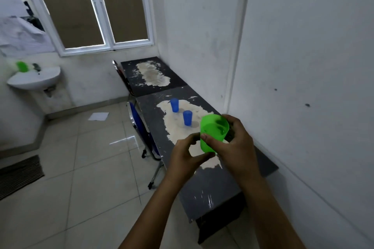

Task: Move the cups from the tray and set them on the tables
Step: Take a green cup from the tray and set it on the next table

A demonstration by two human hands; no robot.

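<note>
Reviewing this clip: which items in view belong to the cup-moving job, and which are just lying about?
Part of the job:
green cup, gripped by the right hand, the left hand at its base
two blue cups upside down on the near table
far table

Lying about:
sink with a green object
paper on the floor
folding chairs

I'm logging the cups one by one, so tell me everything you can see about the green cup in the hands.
The green cup is bright, translucent plastic, tapering from a wide round rim to a narrower base. It looks empty, and is tilted with its mouth toward the camera, held above the near table, not set down. The right hand grips it, thumb across the front wall and fingers behind. The left hand is curled at its base, fingertips touching it. Two blue cups stand beyond it on the table.
</note>
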